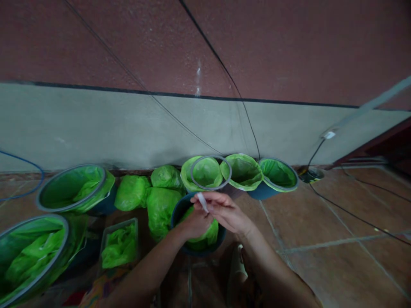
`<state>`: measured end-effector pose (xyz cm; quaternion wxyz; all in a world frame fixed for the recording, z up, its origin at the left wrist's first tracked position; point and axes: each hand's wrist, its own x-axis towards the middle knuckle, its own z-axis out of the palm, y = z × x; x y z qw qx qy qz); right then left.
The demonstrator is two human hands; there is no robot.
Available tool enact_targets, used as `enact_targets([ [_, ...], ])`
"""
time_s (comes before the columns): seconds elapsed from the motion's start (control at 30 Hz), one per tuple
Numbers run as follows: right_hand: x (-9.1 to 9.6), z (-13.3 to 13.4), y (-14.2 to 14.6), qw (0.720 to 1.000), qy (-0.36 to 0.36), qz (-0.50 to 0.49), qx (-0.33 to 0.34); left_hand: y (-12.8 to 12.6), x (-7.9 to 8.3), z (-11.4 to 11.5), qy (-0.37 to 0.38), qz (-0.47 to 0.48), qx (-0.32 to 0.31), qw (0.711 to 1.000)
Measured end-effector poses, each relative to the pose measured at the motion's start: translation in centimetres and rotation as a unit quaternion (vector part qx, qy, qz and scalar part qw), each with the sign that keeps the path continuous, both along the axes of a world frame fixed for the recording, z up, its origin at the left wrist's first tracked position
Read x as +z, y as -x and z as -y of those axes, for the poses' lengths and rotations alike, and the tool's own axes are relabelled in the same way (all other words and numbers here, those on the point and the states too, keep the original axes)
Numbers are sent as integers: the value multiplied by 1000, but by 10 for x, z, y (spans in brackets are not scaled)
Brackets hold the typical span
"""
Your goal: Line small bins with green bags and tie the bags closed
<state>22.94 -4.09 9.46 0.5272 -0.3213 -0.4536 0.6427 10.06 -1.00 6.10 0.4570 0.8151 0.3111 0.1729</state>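
Both hands meet in front of me above a dark blue bin [221, 240] that has a green plastic bag [205, 239] bunched inside it. My left hand [197, 223] is closed, with a short whitish strip [202, 202] standing up from it. Over and beside it, my right hand [227, 210] has its fingers bent towards the strip, and the thumb lies against it. The strip's lower end is hidden between the hands, and its exact kind is too blurred to make out.
Along the wall stand several bins lined with green bags, among them a blue bin [263, 191]. A grey ring [228, 173] rests on one lined bin. Left are stuffed green bags [131, 192], a clear tub [136, 239] and a grey-rimmed bin [66, 239]. Cables cross the tiled floor [337, 265].
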Motion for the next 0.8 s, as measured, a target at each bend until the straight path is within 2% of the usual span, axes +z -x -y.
enact_targets([
  [0.1,-11,-10,-12,987,4,102,-125,3,-4,-6,55,-6,19,998],
  [0.13,-17,-12,-17,980,11,136,-144,5,-5,-9,72,-6,26,997],
  [0.2,-30,-15,-23,978,30,170,-116,8,-9,-14,98,-1,38,995],
  [0.3,-46,-13,-23,987,42,149,-47,10,-14,-18,122,20,46,991],
  [0.4,-54,-10,-18,988,54,132,-67,9,-19,-19,139,44,49,988],
  [0.5,-54,-10,-18,980,56,168,-96,9,-20,-20,138,47,55,988],
  [0.63,-52,-11,-23,944,39,294,-144,13,-16,-21,136,26,64,988],
  [0.8,-49,-9,-27,905,-4,411,-109,16,-11,-22,147,-1,51,988],
])
